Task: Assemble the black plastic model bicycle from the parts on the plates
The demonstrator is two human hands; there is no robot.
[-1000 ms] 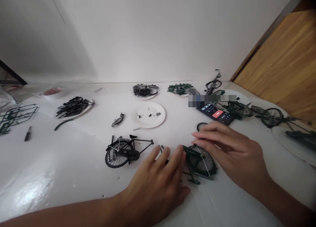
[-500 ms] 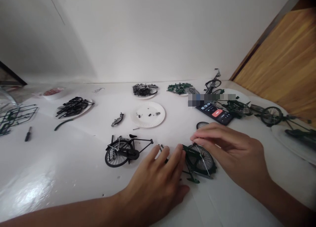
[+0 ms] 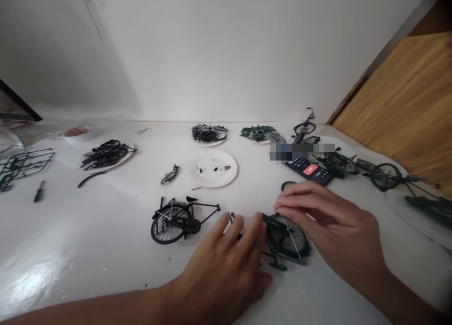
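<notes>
A green model bicycle (image 3: 278,226) lies on its side on the white table, its spoked wheel to the right and its saddle toward me. My left hand (image 3: 229,264) rests over its frame, fingers bent and gripping it, covering much of it. My right hand (image 3: 325,226) is pinched at the upper edge of the wheel, near the end of a thin silver rod; what lies between its fingertips is too small to make out. Left of my hands lies a black model bicycle (image 3: 183,219) with one wheel.
Behind is a paper plate (image 3: 197,179) with small parts. Plates of black parts (image 3: 106,154) and green parts (image 3: 259,133) stand farther back. A phone (image 3: 310,169) and other model bicycles (image 3: 384,176) are at the right. A screwdriver (image 3: 39,192) lies left.
The view has tilted up slightly, so the table things appear lower. Both hands keep nearly the same hold on the green bicycle.
</notes>
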